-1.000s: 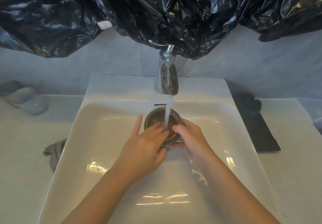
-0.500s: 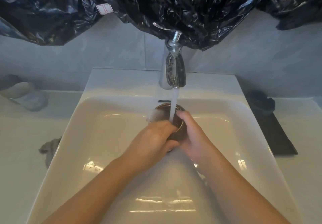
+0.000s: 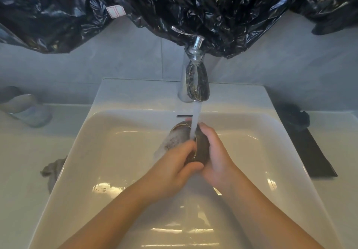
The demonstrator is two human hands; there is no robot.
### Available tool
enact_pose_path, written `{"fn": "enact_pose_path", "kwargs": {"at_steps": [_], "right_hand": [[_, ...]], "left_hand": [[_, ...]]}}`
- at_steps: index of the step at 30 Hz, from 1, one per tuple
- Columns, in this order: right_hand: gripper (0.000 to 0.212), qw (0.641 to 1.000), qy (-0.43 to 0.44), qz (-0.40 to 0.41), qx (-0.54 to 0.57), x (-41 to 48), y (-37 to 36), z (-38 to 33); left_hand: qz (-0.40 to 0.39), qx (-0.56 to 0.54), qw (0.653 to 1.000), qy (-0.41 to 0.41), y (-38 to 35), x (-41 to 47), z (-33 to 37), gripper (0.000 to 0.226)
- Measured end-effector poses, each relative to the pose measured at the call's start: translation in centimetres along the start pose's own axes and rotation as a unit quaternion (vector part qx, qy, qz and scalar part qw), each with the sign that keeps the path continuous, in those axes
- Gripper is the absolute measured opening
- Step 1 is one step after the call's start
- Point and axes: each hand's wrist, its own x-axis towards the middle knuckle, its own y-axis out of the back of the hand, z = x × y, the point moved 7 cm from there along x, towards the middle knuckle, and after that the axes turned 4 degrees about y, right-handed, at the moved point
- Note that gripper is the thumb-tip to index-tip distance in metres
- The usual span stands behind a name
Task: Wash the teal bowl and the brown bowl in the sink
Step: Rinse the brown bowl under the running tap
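Note:
The brown bowl [image 3: 201, 148] is tilted on its side in the white sink [image 3: 100, 152], its mouth turned left under the running water from the chrome tap [image 3: 195, 82]. My right hand [image 3: 217, 157] cups its outer wall from the right. My left hand [image 3: 174, 167] grips the near rim, fingers curled into the mouth and thumb under it. Water spills out of the bowl to the left. A pale teal bowl [image 3: 31, 111] lies on the counter at far left, blurred.
A grey rag [image 3: 51, 171] hangs over the sink's left edge. A black cloth and dark flat mat [image 3: 308, 148] lie on the counter to the right. Black plastic sheeting [image 3: 174, 6] hangs over the wall above the tap.
The bowl has gone from upright under the stream to tilted with its mouth to the left. My left hand closed its fingers over the rim. The view shifted slightly closer and left.

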Motion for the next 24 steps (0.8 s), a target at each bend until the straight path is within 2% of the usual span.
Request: {"fn": "enact_pose_path", "kwargs": {"at_steps": [2,4,6,7,9,10,11,13,16,18,21,22,24], "right_hand": [[0.032,1.0,-0.01,-0.001,-0.015,0.1,-0.6,0.1],[0.029,0.999,-0.001,0.012,-0.051,0.5,-0.6,0.5],[0.023,0.995,0.033,0.021,-0.09,0.8,-0.6,0.8],[0.021,0.994,0.039,0.029,-0.093,0.8,-0.6,0.8],[0.03,0.997,0.012,0.036,-0.064,1.0,-0.5,0.9],[0.033,0.998,-0.003,0.043,-0.056,1.3,-0.2,1.1],[0.034,0.997,-0.012,0.051,-0.054,1.6,0.1,1.2],[0.032,0.994,0.003,0.084,-0.073,2.0,0.4,1.3],[0.02,0.993,0.061,0.085,-0.058,2.2,0.2,1.3],[0.03,0.997,0.023,0.065,-0.033,1.9,-0.2,1.3],[0.048,0.997,-0.018,0.035,-0.061,1.8,-0.2,1.6],[0.046,0.996,0.0,0.059,-0.072,1.9,0.2,1.7],[0.024,0.992,0.068,0.068,-0.08,2.0,0.4,1.5]], "left_hand": [[0.002,-0.088,0.996,0.012,0.2,-0.3,0.2,0.023],[0.027,-0.211,0.975,0.057,0.6,0.0,0.0,0.038],[0.075,-0.337,0.93,0.125,0.5,0.6,-0.7,0.033],[0.095,-0.361,0.917,0.137,0.6,0.6,-0.6,0.03],[0.084,-0.284,0.949,0.111,0.6,0.6,-0.5,0.033],[0.053,-0.231,0.966,0.099,0.2,0.8,-0.4,0.036],[0.04,-0.21,0.972,0.094,0.0,0.7,-0.5,0.034],[0.09,-0.251,0.956,0.126,0.4,1.4,-1.7,0.02],[0.175,-0.367,0.899,0.162,0.9,1.5,-2.3,0.031],[0.205,-0.359,0.898,0.151,1.2,1.6,-1.7,0.029],[0.189,-0.323,0.92,0.113,1.1,1.1,-1.1,0.027],[0.193,-0.342,0.91,0.135,0.9,1.3,-1.7,0.029],[0.206,-0.411,0.869,0.184,0.9,1.6,-2.0,0.036]]}}
